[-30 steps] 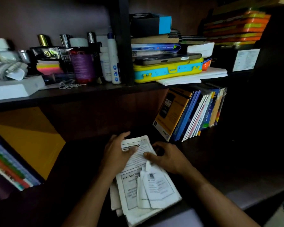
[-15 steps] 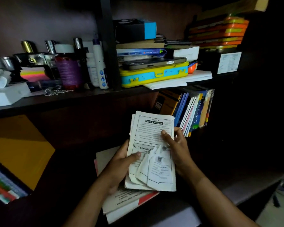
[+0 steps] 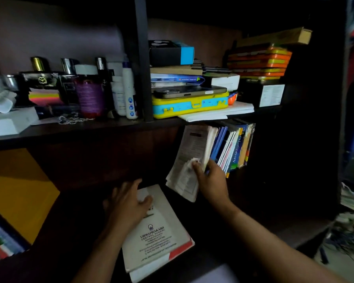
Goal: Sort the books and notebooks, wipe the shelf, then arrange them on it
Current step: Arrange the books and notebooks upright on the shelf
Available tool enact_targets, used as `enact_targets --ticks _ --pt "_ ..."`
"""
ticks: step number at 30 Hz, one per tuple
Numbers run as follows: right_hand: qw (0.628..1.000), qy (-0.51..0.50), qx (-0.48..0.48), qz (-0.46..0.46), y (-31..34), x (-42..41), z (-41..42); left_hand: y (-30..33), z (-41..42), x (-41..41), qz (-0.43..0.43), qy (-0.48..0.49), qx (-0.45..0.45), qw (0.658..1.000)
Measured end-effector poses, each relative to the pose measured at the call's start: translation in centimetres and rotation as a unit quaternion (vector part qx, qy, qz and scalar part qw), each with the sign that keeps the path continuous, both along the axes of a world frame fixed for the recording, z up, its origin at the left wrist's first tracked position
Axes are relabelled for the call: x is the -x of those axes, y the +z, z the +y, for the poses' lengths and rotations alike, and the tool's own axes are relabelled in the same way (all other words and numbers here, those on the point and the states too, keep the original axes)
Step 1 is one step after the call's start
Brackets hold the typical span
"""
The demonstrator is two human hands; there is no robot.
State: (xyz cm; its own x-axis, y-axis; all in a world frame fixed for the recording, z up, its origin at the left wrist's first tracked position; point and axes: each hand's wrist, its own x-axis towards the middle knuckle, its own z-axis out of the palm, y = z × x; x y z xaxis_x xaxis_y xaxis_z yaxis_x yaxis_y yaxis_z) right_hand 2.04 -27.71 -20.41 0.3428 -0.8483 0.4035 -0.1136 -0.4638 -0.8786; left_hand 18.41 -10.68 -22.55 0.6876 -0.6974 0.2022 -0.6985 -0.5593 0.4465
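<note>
My right hand (image 3: 212,179) grips a thin stack of white printed booklets (image 3: 189,158) and holds it upright against the left end of the leaning row of books (image 3: 233,147) on the dark lower shelf (image 3: 264,211). My left hand (image 3: 127,203) lies flat with spread fingers on a white notebook with a red corner (image 3: 157,233), which lies on the shelf near its front edge. The row's books lean to the right and show blue, white and yellow spines.
The upper shelf (image 3: 90,127) carries bottles (image 3: 129,90), a purple jar (image 3: 90,97), a yellow-blue case (image 3: 189,106) under a tablet, boxes and orange trays (image 3: 258,62). A yellow folder (image 3: 16,190) and coloured files (image 3: 0,242) stand at the lower left. Papers lie on the floor at right.
My right hand has carried the booklets up and right to the row of books. My left hand let go of them and came down onto the white notebook.
</note>
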Motion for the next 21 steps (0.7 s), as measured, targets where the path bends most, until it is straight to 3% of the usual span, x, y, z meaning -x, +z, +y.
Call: enact_targets --ticks 3,7,11,21 --pt "0.994 -0.079 0.065 0.034 0.4 -1.6 -1.6 -0.9 -0.1 -0.3 0.033 -0.015 -0.077 0.996" --pt "0.977 -0.16 0.108 0.095 0.2 -1.8 -3.2 -1.2 -0.4 -0.4 0.05 0.0 -0.029 0.998" --pt "0.956 -0.166 0.148 0.19 0.5 -1.6 -3.2 -1.6 -0.6 -0.6 0.047 0.022 -0.032 0.998" --pt "0.978 -0.168 0.098 0.074 0.2 -3.9 -3.0 -2.4 -0.9 -0.7 0.046 0.033 0.025 0.998"
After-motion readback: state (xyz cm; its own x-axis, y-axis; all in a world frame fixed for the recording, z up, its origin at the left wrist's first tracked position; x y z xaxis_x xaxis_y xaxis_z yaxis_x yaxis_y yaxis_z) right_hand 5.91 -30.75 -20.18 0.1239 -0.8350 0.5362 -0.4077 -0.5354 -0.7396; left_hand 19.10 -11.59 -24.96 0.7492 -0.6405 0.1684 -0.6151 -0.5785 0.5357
